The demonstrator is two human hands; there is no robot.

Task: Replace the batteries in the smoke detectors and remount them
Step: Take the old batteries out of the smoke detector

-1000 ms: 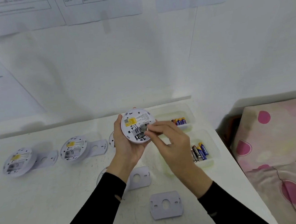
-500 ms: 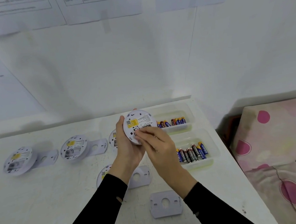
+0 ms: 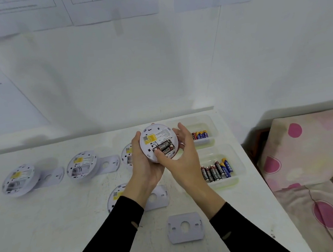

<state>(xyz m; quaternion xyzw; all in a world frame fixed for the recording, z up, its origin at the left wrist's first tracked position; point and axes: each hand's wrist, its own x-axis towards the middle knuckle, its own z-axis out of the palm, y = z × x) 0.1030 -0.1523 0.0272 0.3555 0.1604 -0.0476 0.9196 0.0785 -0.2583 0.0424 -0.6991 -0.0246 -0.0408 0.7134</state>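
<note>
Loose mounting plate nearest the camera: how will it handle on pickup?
The mounting plate looks like thin moulded plastic, so probably light and stiff. It lies flat on the table, so its edge may be hard to pinch; the centre hole might give purchase. Flat, so unlikely to roll.
</note>
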